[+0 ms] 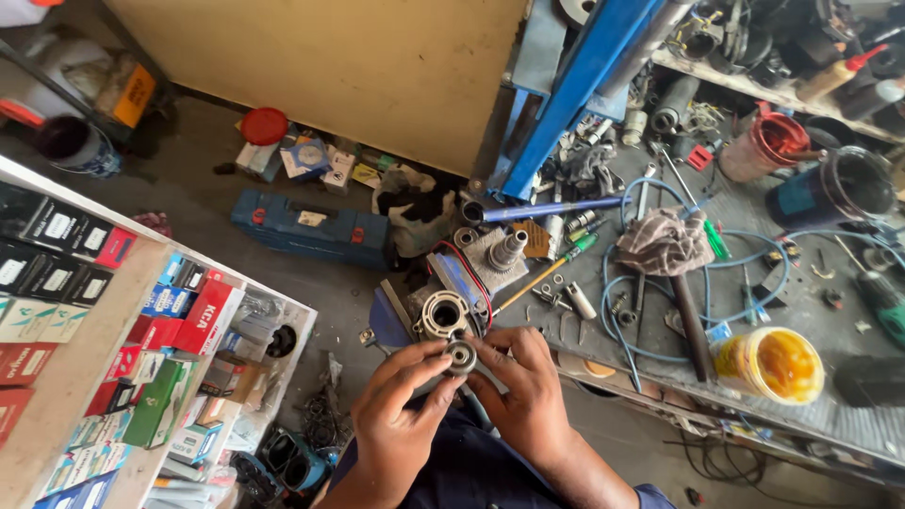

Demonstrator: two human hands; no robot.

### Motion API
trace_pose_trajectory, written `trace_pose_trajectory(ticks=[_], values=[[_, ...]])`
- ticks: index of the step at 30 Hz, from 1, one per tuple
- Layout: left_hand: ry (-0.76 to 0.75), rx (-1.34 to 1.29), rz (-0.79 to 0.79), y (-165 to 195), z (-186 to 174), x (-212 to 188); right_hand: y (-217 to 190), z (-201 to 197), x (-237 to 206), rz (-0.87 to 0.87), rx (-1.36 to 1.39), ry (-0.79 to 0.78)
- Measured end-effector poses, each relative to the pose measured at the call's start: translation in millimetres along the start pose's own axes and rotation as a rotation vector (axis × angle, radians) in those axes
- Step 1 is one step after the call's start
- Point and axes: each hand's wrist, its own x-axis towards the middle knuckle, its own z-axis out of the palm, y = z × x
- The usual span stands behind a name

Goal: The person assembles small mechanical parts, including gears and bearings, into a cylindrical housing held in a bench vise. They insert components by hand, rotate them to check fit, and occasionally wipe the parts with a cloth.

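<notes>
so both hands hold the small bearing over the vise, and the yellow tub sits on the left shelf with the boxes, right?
Not quite. The head view shows the yellow tub on the workbench at the right, not on the left shelf. The rest holds: left hand and right hand both hold the bearing over the vise.

Silver-grey bearing (461, 356) with dark centre, dull silver housing (443, 315); yellow tub (770, 365) at the grey workbench's (830, 320) near edge, blue hose (650, 283) looped mid-bench, red-rimmed bucket (765, 143) by its far edge; blue tool case (311, 226), red lid (264, 125)
</notes>
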Motion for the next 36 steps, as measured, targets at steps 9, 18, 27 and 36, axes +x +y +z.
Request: trace_pose_trajectory(ticks=[9,18,27,36], values=[[0.061,0.14,0.059,-14.4,17.3,-3.1,25.6,-0.7,-4.5,0.264,0.411,-0.119],[-0.134,0.379,0.49,-23.5,-1.2,17.4,46.5,25.6,-11.0,0.235,0.571,-0.003],[-0.25,0.433,0.622,-20.3,-8.0,36.1,43.7,36.1,-20.1,0.201,0.48,0.116],[-0.454,0.519,0.658,3.2,-14.5,53.8,42.6,34.0,-21.0,0.113,0.338,0.198]])
